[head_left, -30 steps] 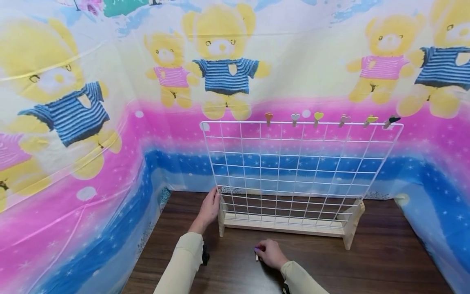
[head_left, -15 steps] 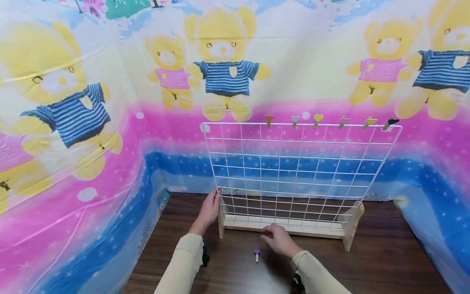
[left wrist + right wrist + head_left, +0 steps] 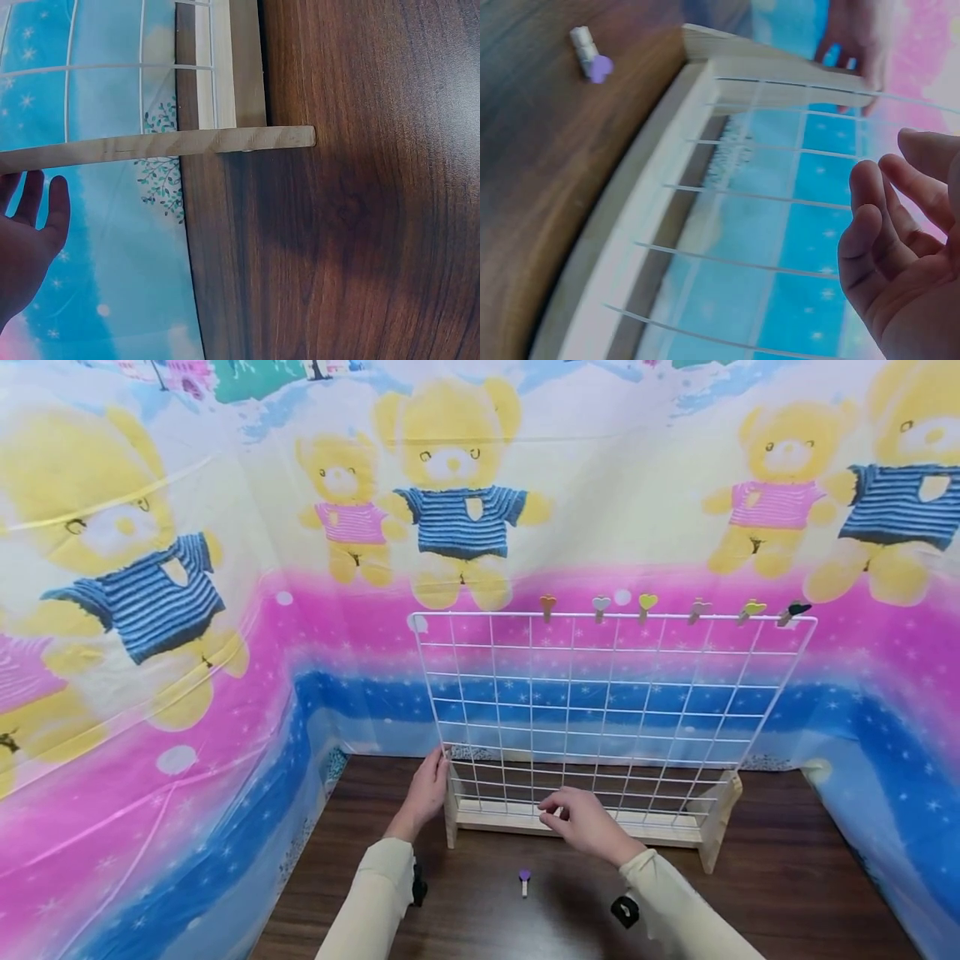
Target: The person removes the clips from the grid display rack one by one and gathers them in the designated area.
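A white wire grid panel [image 3: 600, 710] stands upright in a pale wooden base [image 3: 525, 814] on the dark bench, its cross-foot sticking out at each end. Six small heart-topped pegs [image 3: 647, 606] sit clipped along the right part of its top wire. A single purple-headed peg [image 3: 524, 881] lies flat on the bench in front of the base, apart from it.

Your left hand [image 3: 427, 791] steadies the wire grid [image 3: 600, 710] at its left edge; your right hand [image 3: 583, 823] hovers empty before the grid's wooden base [image 3: 675, 832], purple peg [image 3: 524, 880] nearby.
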`<action>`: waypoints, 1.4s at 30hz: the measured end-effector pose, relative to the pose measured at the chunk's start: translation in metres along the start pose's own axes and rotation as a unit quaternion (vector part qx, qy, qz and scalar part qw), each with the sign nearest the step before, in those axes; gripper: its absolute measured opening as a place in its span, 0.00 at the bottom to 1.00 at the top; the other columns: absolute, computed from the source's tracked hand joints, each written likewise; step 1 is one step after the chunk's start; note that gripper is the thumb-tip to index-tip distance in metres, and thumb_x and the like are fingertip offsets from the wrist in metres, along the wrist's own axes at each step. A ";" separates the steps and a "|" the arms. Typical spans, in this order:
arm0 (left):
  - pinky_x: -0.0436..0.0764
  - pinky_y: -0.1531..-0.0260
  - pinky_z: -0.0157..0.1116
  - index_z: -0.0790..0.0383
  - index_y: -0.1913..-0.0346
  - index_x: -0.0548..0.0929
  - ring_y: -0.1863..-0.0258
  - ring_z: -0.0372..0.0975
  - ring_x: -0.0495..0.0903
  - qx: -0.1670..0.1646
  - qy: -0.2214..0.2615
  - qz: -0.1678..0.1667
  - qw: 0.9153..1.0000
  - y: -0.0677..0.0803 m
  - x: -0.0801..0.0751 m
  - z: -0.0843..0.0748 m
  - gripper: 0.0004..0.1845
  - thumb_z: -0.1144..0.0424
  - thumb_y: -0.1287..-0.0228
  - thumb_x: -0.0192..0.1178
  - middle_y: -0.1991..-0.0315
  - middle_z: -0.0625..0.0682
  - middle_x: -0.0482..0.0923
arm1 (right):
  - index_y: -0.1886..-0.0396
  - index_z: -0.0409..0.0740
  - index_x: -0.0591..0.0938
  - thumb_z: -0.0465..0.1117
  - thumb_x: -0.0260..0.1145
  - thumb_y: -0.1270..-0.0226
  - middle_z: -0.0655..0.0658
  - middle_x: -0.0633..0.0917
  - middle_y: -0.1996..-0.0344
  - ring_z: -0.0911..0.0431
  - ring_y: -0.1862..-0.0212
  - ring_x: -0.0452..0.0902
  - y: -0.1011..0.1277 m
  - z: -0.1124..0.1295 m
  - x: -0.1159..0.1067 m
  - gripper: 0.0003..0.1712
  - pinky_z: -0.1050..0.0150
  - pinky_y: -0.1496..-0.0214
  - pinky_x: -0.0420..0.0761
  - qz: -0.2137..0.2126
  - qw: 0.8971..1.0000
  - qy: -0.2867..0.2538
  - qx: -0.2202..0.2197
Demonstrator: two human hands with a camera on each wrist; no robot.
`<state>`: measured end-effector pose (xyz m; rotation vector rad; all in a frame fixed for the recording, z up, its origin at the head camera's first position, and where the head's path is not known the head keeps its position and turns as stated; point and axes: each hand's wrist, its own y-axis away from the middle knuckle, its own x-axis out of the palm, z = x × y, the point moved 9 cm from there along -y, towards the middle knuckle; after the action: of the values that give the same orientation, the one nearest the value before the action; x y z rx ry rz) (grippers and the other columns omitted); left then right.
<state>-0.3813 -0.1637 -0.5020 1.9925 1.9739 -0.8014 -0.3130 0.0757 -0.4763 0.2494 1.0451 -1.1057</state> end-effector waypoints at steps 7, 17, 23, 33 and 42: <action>0.63 0.42 0.55 0.63 0.31 0.63 0.36 0.56 0.62 0.005 -0.001 -0.005 1.000 0.001 -0.001 0.000 0.21 0.63 0.23 0.39 0.34 0.65 0.62 | 0.61 0.47 0.86 0.39 0.67 0.38 0.57 0.79 0.69 0.65 0.72 0.71 -0.002 0.018 -0.017 0.06 0.68 0.69 0.74 -0.010 1.000 0.002 -0.027; 0.63 0.41 0.54 0.62 0.31 0.63 0.35 0.55 0.61 0.004 0.004 -0.003 1.000 0.001 -0.001 -0.001 0.21 0.62 0.23 0.39 0.34 0.64 0.61 | 0.60 0.47 0.85 0.40 0.67 0.37 0.55 0.81 0.66 0.66 0.71 0.71 -0.003 0.034 -0.036 0.07 0.69 0.70 0.74 -0.015 0.999 0.005 -0.052; 0.64 0.42 0.54 0.62 0.31 0.64 0.35 0.54 0.62 0.002 0.007 -0.004 1.000 -0.001 0.000 0.000 0.21 0.62 0.23 0.39 0.34 0.64 0.62 | 0.59 0.47 0.85 0.39 0.67 0.37 0.55 0.81 0.65 0.66 0.70 0.74 -0.002 0.044 -0.045 0.07 0.69 0.69 0.75 -0.011 0.998 -0.003 -0.061; 0.64 0.42 0.54 0.63 0.32 0.64 0.36 0.55 0.62 0.008 0.004 -0.009 1.000 0.000 0.000 0.000 0.21 0.63 0.23 0.40 0.35 0.65 0.63 | 0.59 0.48 0.85 0.40 0.66 0.36 0.57 0.79 0.68 0.67 0.71 0.72 0.000 0.051 -0.055 0.07 0.69 0.70 0.75 -0.005 0.998 0.004 -0.061; 0.64 0.42 0.54 0.63 0.32 0.64 0.36 0.55 0.62 0.013 0.001 -0.008 1.000 0.000 -0.002 -0.002 0.21 0.63 0.23 0.39 0.35 0.65 0.63 | 0.58 0.46 0.84 0.39 0.66 0.36 0.55 0.80 0.67 0.67 0.72 0.72 -0.002 0.062 -0.070 0.07 0.69 0.69 0.75 -0.020 0.996 0.016 -0.087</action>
<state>-0.3806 -0.1644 -0.4990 1.9948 1.9940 -0.8342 -0.2837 0.0779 -0.3874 0.1063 1.1720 -1.0420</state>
